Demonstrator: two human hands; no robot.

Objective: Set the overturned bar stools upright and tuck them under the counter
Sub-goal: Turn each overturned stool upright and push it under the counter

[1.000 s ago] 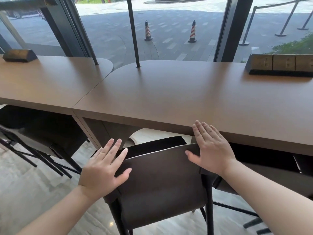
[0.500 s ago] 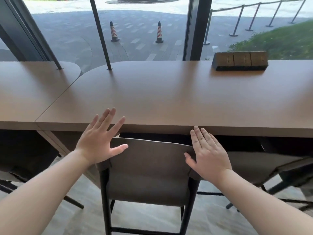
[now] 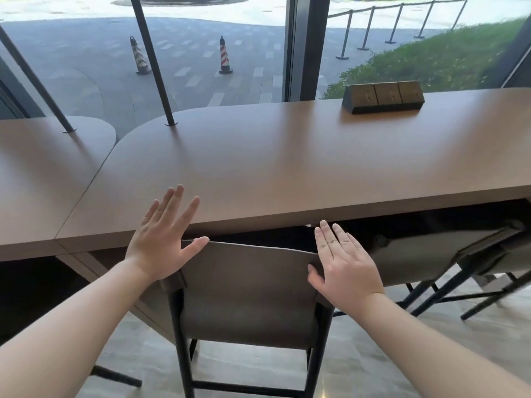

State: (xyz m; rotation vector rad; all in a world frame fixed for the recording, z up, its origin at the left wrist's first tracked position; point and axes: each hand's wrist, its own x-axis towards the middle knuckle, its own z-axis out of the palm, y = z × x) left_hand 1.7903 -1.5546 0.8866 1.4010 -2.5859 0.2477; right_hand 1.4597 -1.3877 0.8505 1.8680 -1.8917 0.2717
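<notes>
A dark grey bar stool (image 3: 250, 291) stands upright straight in front of me, its backrest close to the brown counter (image 3: 287, 173) edge and its seat hidden under the counter. My left hand (image 3: 163, 239) lies flat with straight fingers on the backrest's top left corner, fingers over the counter edge. My right hand (image 3: 342, 262) presses flat on the backrest's top right corner. A second stool (image 3: 431, 254) leans tilted under the counter to the right.
A brown socket block (image 3: 383, 96) sits on the counter at the back right. Two slanted black poles (image 3: 155, 64) rise from the counter in front of the window. A second counter section (image 3: 43, 168) adjoins at the left. Pale tiled floor lies below.
The stool has slid forward so that its seat is now under the counter. Both hands moved forward with the backrest, staying flat on it. My view has shifted to the right.
</notes>
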